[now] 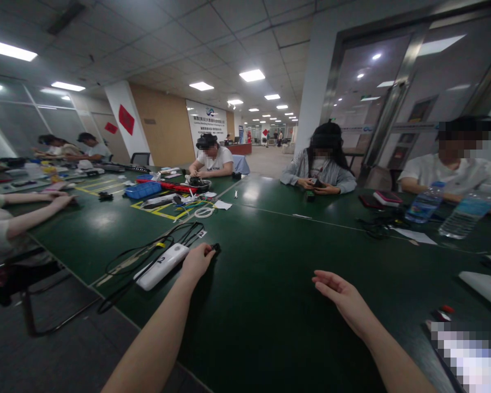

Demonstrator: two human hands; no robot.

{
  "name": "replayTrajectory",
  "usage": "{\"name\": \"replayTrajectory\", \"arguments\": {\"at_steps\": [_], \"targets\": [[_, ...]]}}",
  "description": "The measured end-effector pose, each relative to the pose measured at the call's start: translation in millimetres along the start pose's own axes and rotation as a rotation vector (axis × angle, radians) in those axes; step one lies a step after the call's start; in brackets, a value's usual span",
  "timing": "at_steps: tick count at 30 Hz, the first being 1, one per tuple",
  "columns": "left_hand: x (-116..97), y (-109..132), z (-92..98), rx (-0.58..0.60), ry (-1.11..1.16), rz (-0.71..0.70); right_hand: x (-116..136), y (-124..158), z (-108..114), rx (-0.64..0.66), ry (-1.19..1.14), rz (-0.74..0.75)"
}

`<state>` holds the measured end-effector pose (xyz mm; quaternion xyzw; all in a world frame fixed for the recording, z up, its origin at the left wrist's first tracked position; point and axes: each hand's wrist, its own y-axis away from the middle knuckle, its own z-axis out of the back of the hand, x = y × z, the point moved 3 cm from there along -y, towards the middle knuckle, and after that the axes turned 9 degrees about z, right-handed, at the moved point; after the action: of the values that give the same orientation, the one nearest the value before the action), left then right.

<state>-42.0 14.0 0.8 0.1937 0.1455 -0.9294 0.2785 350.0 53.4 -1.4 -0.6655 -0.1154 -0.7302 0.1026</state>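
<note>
My left hand (197, 261) is closed on a small dark object (216, 249) at the green table's surface. The object is too small and dark to name. Right beside that hand lies a white box-shaped device (163, 266) marked with a 2, with black cables (163, 240) looping around and behind it. My right hand (339, 293) hovers over the table (265, 305) to the right, palm turned inward. Its fingers are stretched out and nothing is in them.
Beyond my left hand are a white cable coil (203, 212), loose wires and a blue basket (142, 190). Water bottles (425, 203), black cables and a paper (413, 236) lie to the right. A red-topped item (445, 311) is near right. Several people sit around the table.
</note>
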Motion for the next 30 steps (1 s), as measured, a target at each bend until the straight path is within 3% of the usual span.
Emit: {"name": "replayTrajectory", "arguments": {"at_steps": [30], "targets": [[1.0, -0.7, -0.5, 0.039, -0.022, 0.107, -3.5, -0.8, 2.3, 0.015, 0.014, -0.014]]}}
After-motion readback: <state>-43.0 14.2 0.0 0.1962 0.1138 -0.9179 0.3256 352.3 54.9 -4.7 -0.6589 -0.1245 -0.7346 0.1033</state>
